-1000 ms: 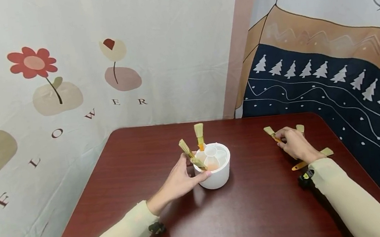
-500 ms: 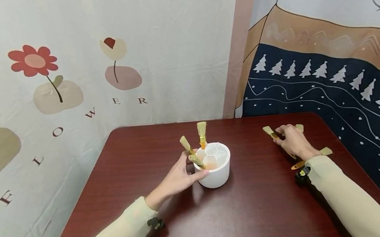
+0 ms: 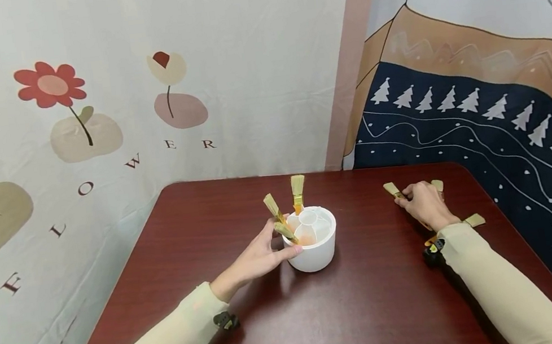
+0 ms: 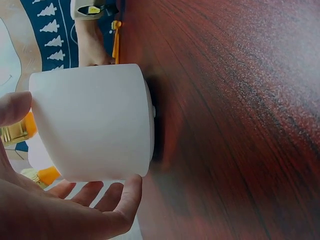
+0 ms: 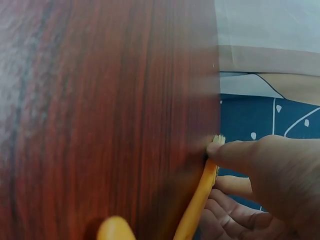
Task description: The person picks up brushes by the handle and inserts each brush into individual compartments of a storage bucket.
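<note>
White pot (image 3: 312,257), filled so far: three brushes are standing in it, bristles up: the back brush (image 3: 298,185), the left brush (image 3: 272,205) and the front brush (image 3: 283,231), the latter two leaning upper left.
Outside, left to do: three are lying at the frame's right: the pinched brush (image 3: 391,188), the far brush (image 3: 437,184) and the crossing brush (image 3: 475,220), which is passing beneath your right wrist.
Progress: you seem to be about halfway, counting only what is showing.
Left grip (image 3: 261,254): you are clamping the pot, thumb at the front rim, fingers curving round its side.
Right grip (image 3: 427,205): you are closing thumb and finger on the pinched brush, well apart from the pot.
Pot's place: it is standing on the desk (image 3: 373,303), just below and right of the frame's centre, looking upright.
Pot's look: its outside is showing smooth and plain; its top is showing a round middle ring with dividers, orange tinting the left compartments.
Brushes' look: they are showing pale bristles, golden collars and orange handles.
</note>
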A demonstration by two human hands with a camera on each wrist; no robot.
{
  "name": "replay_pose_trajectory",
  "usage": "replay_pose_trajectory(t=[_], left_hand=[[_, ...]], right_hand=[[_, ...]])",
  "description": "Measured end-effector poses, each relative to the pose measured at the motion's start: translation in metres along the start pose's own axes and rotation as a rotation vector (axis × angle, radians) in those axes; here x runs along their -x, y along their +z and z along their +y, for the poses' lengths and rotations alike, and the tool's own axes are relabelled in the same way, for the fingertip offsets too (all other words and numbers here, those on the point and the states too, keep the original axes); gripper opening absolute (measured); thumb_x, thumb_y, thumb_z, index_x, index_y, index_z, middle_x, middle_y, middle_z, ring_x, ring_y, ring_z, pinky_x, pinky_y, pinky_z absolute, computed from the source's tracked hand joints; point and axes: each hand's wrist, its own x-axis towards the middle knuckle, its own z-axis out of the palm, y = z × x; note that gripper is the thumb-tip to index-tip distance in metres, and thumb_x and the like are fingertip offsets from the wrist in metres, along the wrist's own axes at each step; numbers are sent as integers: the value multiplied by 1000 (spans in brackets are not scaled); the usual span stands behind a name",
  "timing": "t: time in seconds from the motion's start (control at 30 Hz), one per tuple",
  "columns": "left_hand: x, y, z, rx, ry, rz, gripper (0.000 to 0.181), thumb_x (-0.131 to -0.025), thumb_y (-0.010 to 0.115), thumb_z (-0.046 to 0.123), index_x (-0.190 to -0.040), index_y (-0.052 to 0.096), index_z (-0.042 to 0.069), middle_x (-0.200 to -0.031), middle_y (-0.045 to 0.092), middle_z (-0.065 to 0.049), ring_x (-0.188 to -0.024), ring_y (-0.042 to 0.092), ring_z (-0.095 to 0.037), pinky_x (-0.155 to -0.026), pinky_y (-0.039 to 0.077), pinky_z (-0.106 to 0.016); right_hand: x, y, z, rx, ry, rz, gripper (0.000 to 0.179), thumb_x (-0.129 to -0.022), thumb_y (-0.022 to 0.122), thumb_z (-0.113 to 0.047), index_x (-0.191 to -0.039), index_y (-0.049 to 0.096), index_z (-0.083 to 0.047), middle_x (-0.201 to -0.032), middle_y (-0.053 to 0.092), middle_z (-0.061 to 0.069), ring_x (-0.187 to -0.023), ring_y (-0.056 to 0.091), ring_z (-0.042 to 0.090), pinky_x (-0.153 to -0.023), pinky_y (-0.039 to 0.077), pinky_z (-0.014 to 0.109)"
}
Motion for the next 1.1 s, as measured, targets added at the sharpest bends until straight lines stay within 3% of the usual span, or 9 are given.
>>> replay_pose_trajectory(t=[0.17,0.33,0.6,0.77,0.9,1.1], left_hand=[[-1,0,-1,-7,10,-12,85,-107,84,29,-179,39,15,-184,47,-11,-161,59,-43,-133,48,-64],[-1,0,-3,6,9,-14,85,-108,82,30,-179,39,15,-186,44,-11,-160,60,-46,-135,43,-67],[2,2,-2,29,9,-3,85,-107,82,28,-179,38,17,-184,47,-11,-159,61,-46,-133,46,-66],[3,3,-3,55,17,0,82,-108,82,25,-177,40,13,-178,51,-16,-161,58,-47,-131,52,-62],[5,6,-4,49,0,38,74,-107,84,26,-168,46,10,-166,60,-21,-159,62,-45,-127,57,-57],[11,13,-1,-17,-25,165,83,-101,91,34,-167,47,7,-157,68,-21,-151,69,-41,-122,60,-59]], right_hand=[[-4,3,0,-7,-12,10,32,-107,82,-13,-124,80,14,-118,82,34,-109,76,52,-94,64,64],[-5,4,-2,-32,-5,11,29,-107,80,-10,-124,79,14,-115,83,33,-110,75,53,-95,63,65],[-5,5,-9,-80,4,81,32,-110,77,-14,-130,76,12,-117,84,31,-113,77,51,-100,62,65],[-1,4,-15,-107,-13,146,35,-111,79,-16,-133,73,10,-117,83,30,-104,79,44,-90,64,55],[3,3,-20,-136,-20,184,37,-110,82,-18,-135,73,8,-115,83,29,-100,78,39,-83,59,39],[7,0,-30,-159,-54,242,37,-107,86,-18,-134,74,6,-113,83,25,-99,79,36,-85,55,35]])
